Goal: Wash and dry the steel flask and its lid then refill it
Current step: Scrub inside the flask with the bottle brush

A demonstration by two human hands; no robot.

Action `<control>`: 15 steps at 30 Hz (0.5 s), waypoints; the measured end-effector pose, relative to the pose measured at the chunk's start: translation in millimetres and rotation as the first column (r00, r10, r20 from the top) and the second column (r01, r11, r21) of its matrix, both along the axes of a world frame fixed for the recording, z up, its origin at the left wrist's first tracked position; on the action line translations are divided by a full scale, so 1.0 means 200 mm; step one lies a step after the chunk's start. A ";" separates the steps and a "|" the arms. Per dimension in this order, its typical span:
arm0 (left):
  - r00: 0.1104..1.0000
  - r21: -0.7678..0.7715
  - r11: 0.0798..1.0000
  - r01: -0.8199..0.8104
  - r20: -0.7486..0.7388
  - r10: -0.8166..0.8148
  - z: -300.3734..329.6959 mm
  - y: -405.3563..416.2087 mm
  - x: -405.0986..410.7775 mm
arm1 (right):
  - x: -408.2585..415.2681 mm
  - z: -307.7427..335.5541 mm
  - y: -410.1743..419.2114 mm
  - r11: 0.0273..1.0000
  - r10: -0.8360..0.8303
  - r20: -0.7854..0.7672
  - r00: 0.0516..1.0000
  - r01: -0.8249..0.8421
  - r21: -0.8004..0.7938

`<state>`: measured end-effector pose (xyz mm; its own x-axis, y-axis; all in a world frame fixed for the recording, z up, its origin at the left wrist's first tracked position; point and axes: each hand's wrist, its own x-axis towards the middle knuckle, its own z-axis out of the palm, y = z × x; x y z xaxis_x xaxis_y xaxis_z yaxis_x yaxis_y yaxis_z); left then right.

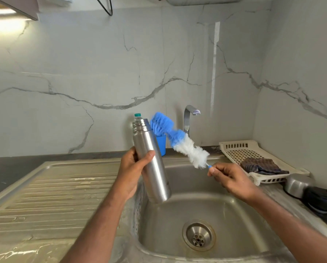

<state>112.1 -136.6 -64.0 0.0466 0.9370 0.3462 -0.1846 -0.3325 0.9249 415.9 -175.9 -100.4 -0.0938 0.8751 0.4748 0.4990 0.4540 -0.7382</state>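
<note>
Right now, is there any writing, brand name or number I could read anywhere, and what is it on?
None can be read.
steel flask: plain brushed metal, no print showing.
bottle brush: no label.
draining board: faint embossed marks, too blurred to read.
black lid: nothing legible.

In the centre of the frame the left hand (132, 171) holds the cylindrical steel flask (151, 164) over the left edge of the steel sink basin (234, 221), its mouth tilted to the upper left. Right of it, the right hand (232, 181) pinches the handle of the long blue and white bottle brush (179, 141), which is just beside the flask mouth. Behind the flask a blue plastic cup (161, 144) stands on the counter, and a chrome tap (189, 118) is to its right. The ribbed drainboard (54, 196) lies at the lower left. At the right, a white perforated plastic tray (234, 149) holds a dark folded cloth (261, 165); before it stand a steel cap (297, 185) and a black lid (321, 202).
</note>
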 end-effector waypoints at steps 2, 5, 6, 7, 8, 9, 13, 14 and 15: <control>0.998 -0.019 0.998 0.064 -0.028 -0.065 -0.02 0.00 0.04 | -0.02 0.00 0.03 0.999 -0.037 0.005 0.999 0.036 0.028; 0.997 -0.034 0.997 0.076 -0.021 -0.077 -0.04 0.00 0.04 | 0.01 -0.01 0.02 1.000 -0.026 0.068 0.997 0.025 0.015; 0.998 -0.044 0.997 0.061 0.012 -0.060 -0.03 0.01 0.03 | 0.04 -0.01 0.00 1.000 -0.023 0.065 0.998 0.023 0.001; 0.998 -0.061 0.997 0.048 0.050 -0.045 -0.03 0.02 0.02 | 0.06 -0.01 -0.01 1.000 -0.025 0.047 0.999 0.026 -0.010; 0.996 -0.082 0.996 0.041 0.080 -0.034 -0.02 0.02 0.01 | 0.08 -0.01 -0.02 0.999 -0.031 0.020 0.999 0.031 -0.016; 0.995 -0.096 0.995 0.037 0.095 -0.028 -0.02 0.02 0.00 | 0.09 -0.01 -0.02 0.999 -0.039 -0.003 0.999 0.039 -0.017; 0.998 -0.107 0.993 0.044 0.050 -0.039 -0.06 0.02 0.03 | 0.03 -0.02 0.03 0.998 -0.046 0.067 0.997 0.044 0.034; 0.998 -0.112 0.992 0.052 0.042 -0.048 -0.06 0.02 0.04 | 0.01 -0.02 0.04 0.997 -0.060 0.084 0.995 0.056 0.047; 0.998 -0.117 0.991 0.059 0.042 -0.054 -0.06 0.02 0.04 | 0.00 -0.02 0.05 0.996 -0.076 0.087 0.993 0.072 0.050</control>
<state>120.3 -133.5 -76.3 0.0897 0.9676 0.2359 -0.2360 -0.2094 0.9489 416.1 -165.7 -105.0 -0.0738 0.8583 0.5078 0.5953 0.4464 -0.6681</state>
